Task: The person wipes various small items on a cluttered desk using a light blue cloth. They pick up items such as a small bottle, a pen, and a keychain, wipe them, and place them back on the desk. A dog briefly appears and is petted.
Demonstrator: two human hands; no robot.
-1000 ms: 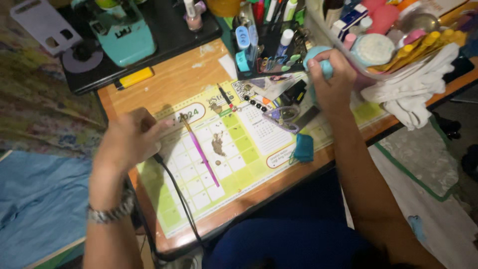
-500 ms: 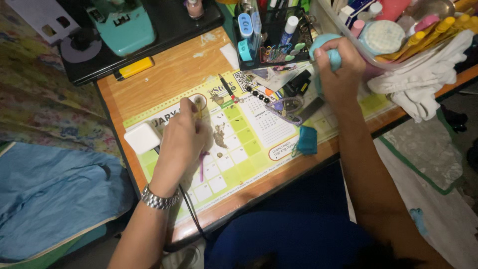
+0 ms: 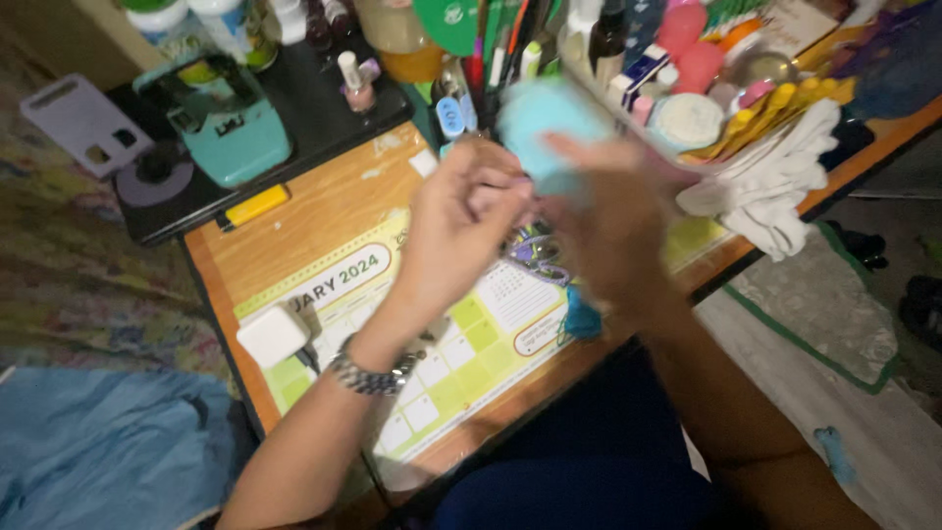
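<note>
A rounded, soft-looking pale blue object (image 3: 549, 123) was raised above the green-and-white desk calendar (image 3: 461, 344), gripped in the blurred right hand (image 3: 613, 226). The left hand (image 3: 461, 221) was curled beside it, fingers closed; whether they pinched anything I cannot tell.

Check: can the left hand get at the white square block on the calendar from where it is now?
Probably yes. The white block lies uncovered beside the left forearm; the left hand is raised near the right hand, closed, possibly already holding something.
</note>
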